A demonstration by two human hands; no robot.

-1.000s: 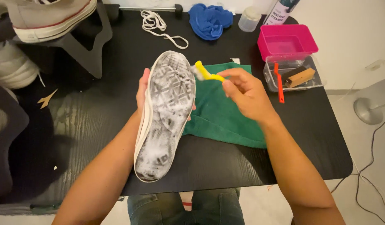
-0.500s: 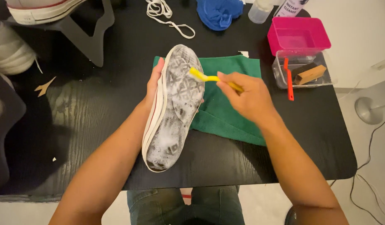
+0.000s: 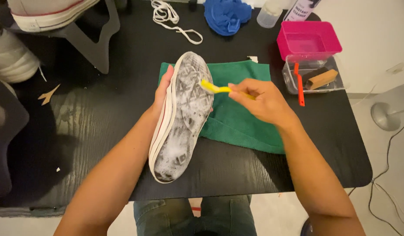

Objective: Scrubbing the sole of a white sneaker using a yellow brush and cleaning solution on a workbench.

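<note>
On the black table, mid-frame, left hand grips the shoe, sole seemingly fully lathered, right hand pinching a yellow brush.

Black wooden table bearing a pink tub, a clear tray with a wooden block and red tool, and a blue cloth. Nearby: white laces, a clear bottle.

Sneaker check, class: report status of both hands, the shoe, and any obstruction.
Left hand grips sneaker, soapy sole up. Right hand holds yellow brush, bristles on the sole. Green towel underneath; nothing blocking.
</note>
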